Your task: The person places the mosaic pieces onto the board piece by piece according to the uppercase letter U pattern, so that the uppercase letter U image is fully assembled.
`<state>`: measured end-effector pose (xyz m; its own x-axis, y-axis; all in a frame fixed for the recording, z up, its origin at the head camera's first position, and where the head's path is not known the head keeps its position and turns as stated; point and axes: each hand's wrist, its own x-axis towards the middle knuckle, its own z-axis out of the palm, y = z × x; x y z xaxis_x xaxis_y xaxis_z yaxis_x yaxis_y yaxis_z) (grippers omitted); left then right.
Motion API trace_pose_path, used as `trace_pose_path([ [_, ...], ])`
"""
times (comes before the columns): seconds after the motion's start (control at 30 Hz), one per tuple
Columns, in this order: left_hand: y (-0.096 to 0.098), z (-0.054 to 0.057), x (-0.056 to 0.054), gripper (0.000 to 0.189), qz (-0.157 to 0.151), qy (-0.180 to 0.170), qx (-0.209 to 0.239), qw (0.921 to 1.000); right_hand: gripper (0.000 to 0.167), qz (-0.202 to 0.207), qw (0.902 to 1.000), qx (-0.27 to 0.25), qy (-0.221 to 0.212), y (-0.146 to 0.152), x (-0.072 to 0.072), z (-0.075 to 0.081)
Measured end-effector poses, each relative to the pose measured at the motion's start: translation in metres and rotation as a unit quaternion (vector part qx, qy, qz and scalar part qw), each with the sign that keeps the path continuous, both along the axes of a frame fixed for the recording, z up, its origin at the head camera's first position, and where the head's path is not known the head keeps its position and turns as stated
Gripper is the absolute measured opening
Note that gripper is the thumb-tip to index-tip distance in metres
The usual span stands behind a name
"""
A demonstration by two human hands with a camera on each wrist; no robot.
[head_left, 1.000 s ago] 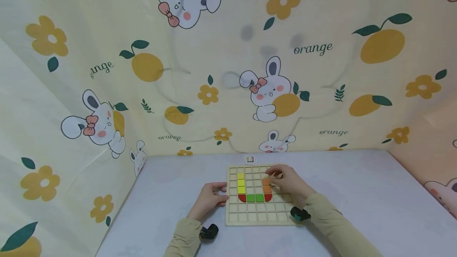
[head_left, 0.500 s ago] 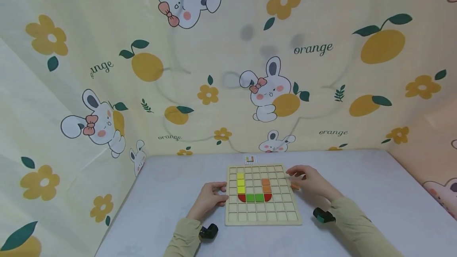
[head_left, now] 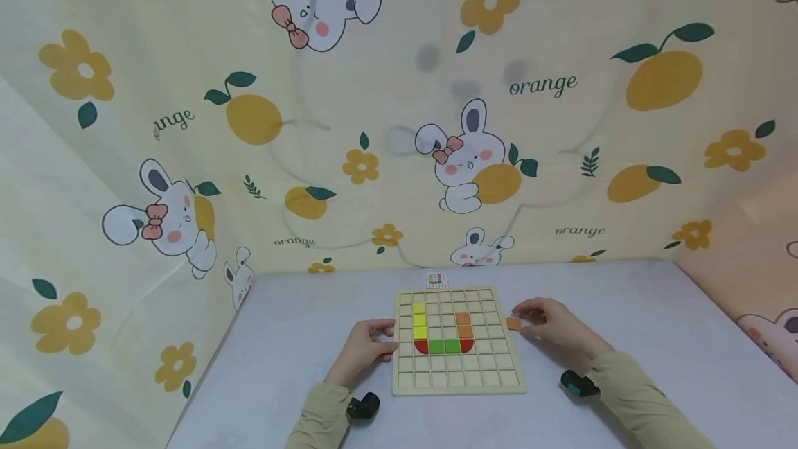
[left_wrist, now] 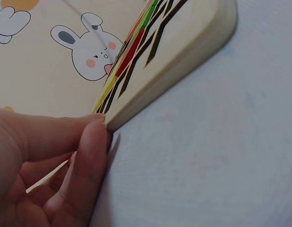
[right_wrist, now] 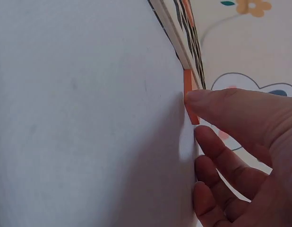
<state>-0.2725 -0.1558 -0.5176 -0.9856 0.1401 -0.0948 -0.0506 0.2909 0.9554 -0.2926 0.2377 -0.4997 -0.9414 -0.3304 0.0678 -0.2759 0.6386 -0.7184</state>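
A square wooden grid board (head_left: pixel 458 373) lies on the table, with a U of coloured tiles in its cells: yellow tiles (head_left: pixel 419 321) on the left, green tiles (head_left: pixel 444 346) between two rounded red ones along the bottom, orange tiles (head_left: pixel 464 325) on the right. My left hand (head_left: pixel 364 348) touches the board's left edge with thumb and forefinger, set apart along it; other fingers are loosely bent in the left wrist view. Just off the board's right side, a loose orange tile (head_left: pixel 514 324) lies on the table. My right hand (head_left: pixel 557 328) is beside it, thumb (right_wrist: pixel 200 101) at the tile, other fingers apart from it.
Behind the board lies a small card (head_left: pixel 436 279) printed with a similar U pattern. Black wrist cameras (head_left: pixel 364 406) sit at both cuffs. A cream curtain (head_left: pixel 374 227) printed with rabbits and oranges hangs behind the white table (head_left: pixel 312 289).
My right hand has moved right, off the board, carrying an orange tile from the top of the right column. That tile now lies beside the board. My left hand stays at the edge.
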Motion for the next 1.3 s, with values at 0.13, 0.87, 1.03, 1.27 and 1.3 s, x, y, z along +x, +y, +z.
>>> trace_pose_path([
  [0.13, 0.0, -0.001, 0.001, 0.052, -0.002, 0.001, 0.004, 1.0, 0.029, 0.001, 0.9999, 0.009, 0.007, -0.001, -0.001, -0.004],
  [0.87, -0.002, -0.002, 0.002, 0.051, 0.003, 0.004, 0.0, 1.0, 0.022, 0.029, 0.9976, 0.001, 0.063, -0.022, -0.022, 0.024],
  [1.03, -0.002, -0.001, 0.002, 0.051, 0.001, 0.005, -0.005, 1.0, 0.024, 0.058, 0.9959, -0.013, 0.069, -0.042, -0.033, 0.027],
  [1.27, 0.0, 0.0, 0.0, 0.052, 0.0, 0.003, -0.007, 1.0, 0.022, 0.092, 0.9928, -0.021, 0.073, -0.067, -0.045, 0.021],
  [1.3, 0.0, 0.0, 0.0, 0.052, -0.001, 0.002, -0.005, 1.0, 0.021, 0.094, 0.9927, -0.021, 0.073, -0.069, -0.046, 0.02],
])
